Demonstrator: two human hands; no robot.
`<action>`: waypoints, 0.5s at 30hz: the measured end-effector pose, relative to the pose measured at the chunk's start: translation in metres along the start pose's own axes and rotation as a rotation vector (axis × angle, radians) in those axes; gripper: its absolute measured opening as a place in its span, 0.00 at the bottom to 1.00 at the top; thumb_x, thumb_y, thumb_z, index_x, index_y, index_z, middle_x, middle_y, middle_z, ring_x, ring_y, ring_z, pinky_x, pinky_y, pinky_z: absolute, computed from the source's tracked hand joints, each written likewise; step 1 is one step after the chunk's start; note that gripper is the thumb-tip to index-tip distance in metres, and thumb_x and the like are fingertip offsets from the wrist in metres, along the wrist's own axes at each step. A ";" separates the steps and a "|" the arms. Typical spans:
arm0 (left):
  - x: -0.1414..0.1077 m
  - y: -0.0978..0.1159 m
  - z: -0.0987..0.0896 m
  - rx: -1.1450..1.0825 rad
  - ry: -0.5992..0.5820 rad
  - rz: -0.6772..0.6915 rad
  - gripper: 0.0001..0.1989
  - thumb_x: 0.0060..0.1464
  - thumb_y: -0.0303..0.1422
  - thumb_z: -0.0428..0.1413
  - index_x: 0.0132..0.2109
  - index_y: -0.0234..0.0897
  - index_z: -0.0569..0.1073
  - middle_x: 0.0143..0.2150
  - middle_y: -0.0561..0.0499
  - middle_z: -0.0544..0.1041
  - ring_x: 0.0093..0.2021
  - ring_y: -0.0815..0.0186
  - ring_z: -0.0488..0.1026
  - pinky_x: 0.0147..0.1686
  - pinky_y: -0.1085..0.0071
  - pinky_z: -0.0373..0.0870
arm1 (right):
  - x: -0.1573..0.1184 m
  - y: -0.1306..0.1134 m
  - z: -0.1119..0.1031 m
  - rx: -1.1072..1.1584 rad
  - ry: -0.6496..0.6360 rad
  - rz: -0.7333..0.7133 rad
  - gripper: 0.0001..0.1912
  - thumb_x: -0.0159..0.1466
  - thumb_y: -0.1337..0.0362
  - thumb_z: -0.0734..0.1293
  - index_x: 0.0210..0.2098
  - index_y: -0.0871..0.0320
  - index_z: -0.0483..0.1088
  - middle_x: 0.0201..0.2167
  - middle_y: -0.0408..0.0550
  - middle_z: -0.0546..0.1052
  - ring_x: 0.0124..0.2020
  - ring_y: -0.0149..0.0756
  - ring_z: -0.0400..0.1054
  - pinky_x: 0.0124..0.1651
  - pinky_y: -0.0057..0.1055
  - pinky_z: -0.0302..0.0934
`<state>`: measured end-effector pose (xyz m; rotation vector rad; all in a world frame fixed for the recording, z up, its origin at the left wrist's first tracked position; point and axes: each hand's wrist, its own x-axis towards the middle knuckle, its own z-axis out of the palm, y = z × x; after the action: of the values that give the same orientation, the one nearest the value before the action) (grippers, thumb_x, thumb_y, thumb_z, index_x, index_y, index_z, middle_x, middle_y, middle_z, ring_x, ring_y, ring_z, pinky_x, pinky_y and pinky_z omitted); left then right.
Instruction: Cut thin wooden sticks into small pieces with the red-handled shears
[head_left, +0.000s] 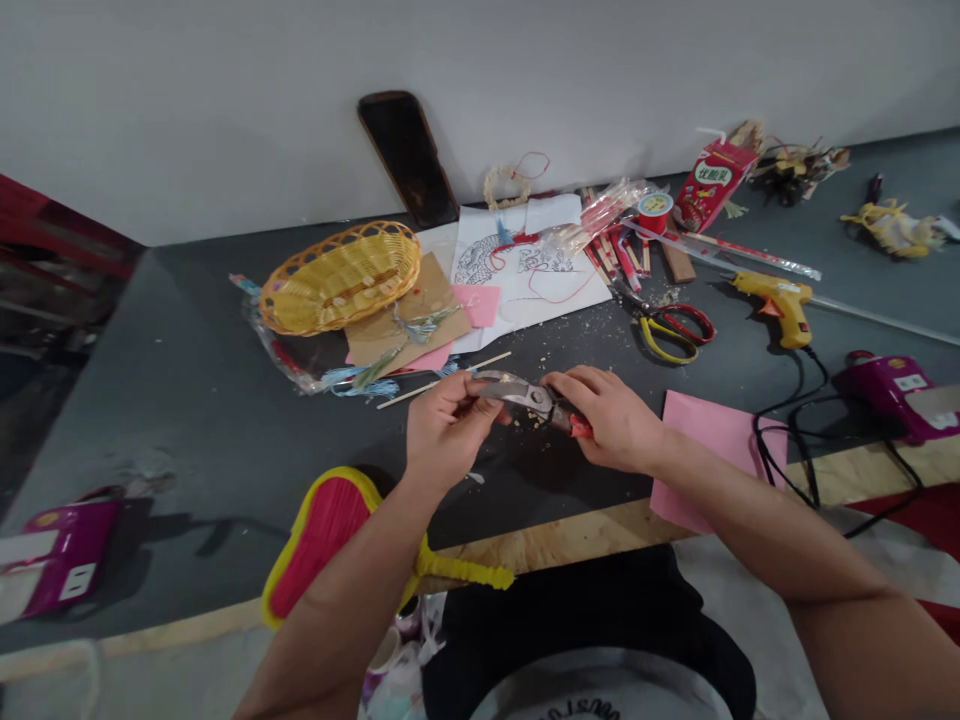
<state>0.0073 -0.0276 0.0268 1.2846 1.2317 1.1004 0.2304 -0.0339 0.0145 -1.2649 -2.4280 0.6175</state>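
Observation:
My right hand (619, 415) is wrapped round the red handles of a pair of pruning shears (529, 397). Their metal jaws point left, over the dark tabletop. My left hand (450, 425) is closed in a pinch right at the jaws; whatever its fingers hold is too small and covered to make out. Just beyond the left hand lies a thin wooden stick (480, 367). Pale crumbs are scattered on the table around the shears. Under my left forearm is a yellow-rimmed, red-filled fan shape (322, 540) with a fuzzy yellow handle (469, 570).
Behind my hands stand a yellow wicker basket (345, 285) and a phone (411, 165) leaning on the wall. Printed paper (540, 300), scissors (679, 335), a yellow glue gun (780, 300) with a looping black cord and a red drink carton (712, 185) lie to the right.

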 end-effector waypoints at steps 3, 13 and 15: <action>-0.001 0.003 0.000 -0.001 -0.007 0.014 0.10 0.51 0.38 0.65 0.30 0.36 0.77 0.20 0.53 0.75 0.14 0.76 0.58 0.14 0.77 0.50 | 0.000 0.003 -0.001 0.043 0.010 -0.039 0.33 0.55 0.71 0.62 0.61 0.61 0.62 0.53 0.59 0.72 0.53 0.50 0.68 0.54 0.48 0.64; -0.002 0.001 -0.002 0.169 0.014 0.177 0.11 0.56 0.40 0.62 0.34 0.36 0.78 0.24 0.51 0.78 0.20 0.71 0.70 0.19 0.76 0.61 | -0.001 0.008 -0.005 0.176 -0.007 -0.098 0.31 0.57 0.70 0.62 0.61 0.59 0.61 0.54 0.58 0.73 0.55 0.49 0.68 0.55 0.46 0.65; -0.002 0.001 -0.003 0.208 0.023 0.205 0.10 0.57 0.39 0.61 0.33 0.36 0.78 0.24 0.51 0.79 0.19 0.72 0.69 0.17 0.77 0.60 | 0.000 0.007 -0.003 0.144 0.016 -0.089 0.32 0.57 0.70 0.62 0.62 0.58 0.61 0.55 0.58 0.73 0.55 0.49 0.68 0.55 0.47 0.64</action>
<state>0.0046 -0.0297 0.0281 1.5883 1.2786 1.1575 0.2372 -0.0298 0.0131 -1.0943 -2.3652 0.7396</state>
